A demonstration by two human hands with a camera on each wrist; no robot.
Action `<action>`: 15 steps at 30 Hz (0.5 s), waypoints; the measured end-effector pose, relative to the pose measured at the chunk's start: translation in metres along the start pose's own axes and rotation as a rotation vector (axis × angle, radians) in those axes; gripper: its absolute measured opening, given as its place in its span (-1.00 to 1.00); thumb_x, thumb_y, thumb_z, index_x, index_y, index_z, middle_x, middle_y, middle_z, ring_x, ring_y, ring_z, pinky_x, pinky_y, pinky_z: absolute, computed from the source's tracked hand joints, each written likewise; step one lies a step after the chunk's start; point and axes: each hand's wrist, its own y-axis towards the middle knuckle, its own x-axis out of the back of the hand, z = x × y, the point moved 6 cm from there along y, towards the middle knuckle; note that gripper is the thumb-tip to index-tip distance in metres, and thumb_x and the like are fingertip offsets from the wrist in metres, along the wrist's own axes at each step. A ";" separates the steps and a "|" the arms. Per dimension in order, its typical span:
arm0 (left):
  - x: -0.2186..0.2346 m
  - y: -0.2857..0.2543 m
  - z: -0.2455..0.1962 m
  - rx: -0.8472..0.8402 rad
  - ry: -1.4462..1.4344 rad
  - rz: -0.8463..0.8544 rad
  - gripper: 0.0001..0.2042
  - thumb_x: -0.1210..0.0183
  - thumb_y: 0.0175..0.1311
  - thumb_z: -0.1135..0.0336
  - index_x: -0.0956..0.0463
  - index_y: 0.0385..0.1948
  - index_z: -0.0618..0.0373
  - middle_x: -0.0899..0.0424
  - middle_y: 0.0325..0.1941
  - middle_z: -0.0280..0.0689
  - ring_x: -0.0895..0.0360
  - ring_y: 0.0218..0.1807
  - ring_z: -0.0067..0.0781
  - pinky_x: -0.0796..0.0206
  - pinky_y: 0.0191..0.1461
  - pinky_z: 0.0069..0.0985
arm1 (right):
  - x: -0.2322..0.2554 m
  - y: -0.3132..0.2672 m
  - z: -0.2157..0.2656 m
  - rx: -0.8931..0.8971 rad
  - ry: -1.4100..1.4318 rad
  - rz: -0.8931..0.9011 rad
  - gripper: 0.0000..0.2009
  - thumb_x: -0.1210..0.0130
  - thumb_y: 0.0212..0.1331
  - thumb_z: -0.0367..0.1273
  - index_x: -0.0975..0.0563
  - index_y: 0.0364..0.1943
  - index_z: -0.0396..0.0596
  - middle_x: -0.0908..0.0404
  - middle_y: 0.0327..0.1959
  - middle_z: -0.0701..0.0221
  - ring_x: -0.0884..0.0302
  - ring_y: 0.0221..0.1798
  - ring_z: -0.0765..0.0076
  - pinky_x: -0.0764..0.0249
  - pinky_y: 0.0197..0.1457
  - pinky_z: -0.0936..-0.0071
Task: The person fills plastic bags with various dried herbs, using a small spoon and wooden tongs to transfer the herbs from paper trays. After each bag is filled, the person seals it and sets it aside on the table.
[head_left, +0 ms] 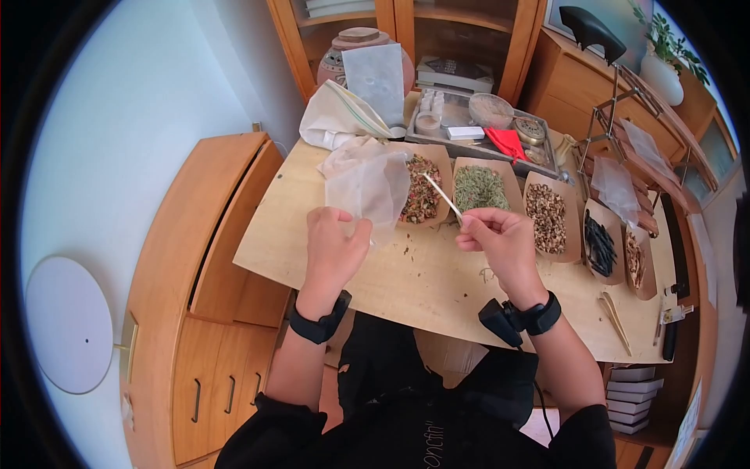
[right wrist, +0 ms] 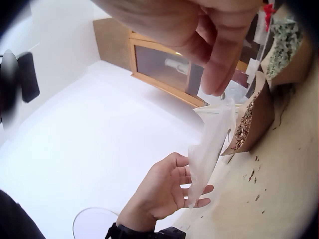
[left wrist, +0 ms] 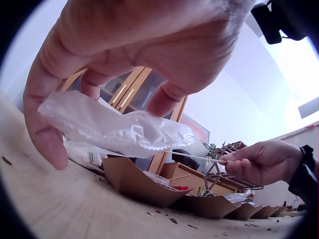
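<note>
My left hand (head_left: 336,246) holds a translucent whitish bag (head_left: 367,191) over the table, its thumb on one side and fingers on the other. In the left wrist view the crinkled bag (left wrist: 119,127) lies across the hand's front, its zigzag edge toward the right hand. My right hand (head_left: 504,238) pinches a thin, straight white stick-like piece (head_left: 443,195) between thumb and fingertips. Its far end reaches toward the bag, over a paper tray of reddish-brown dried bits (head_left: 419,197). The right wrist view shows the bag (right wrist: 207,149) below the right hand's fingertips.
Paper trays stand in a row, with dried green herb (head_left: 480,187), brown chopped pieces (head_left: 546,215), black sticks (head_left: 601,246) and pale slices (head_left: 635,259). Wooden tweezers (head_left: 615,322) lie at right. Behind are a grey tray (head_left: 551,162), cloth bag (head_left: 340,113) and wooden rack (head_left: 629,168).
</note>
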 end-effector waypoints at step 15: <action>0.005 -0.001 0.000 -0.032 0.006 -0.030 -0.72 -0.19 0.05 0.26 -0.46 -0.37 0.36 -0.46 -0.13 0.10 -0.39 0.04 0.00 -0.23 0.15 -0.30 | 0.006 0.001 0.033 0.289 -0.622 -0.108 -0.93 -0.16 -0.04 -0.52 -0.63 -0.49 -0.26 -0.60 -0.64 0.17 -0.62 -0.57 0.19 -0.52 -0.42 0.45</action>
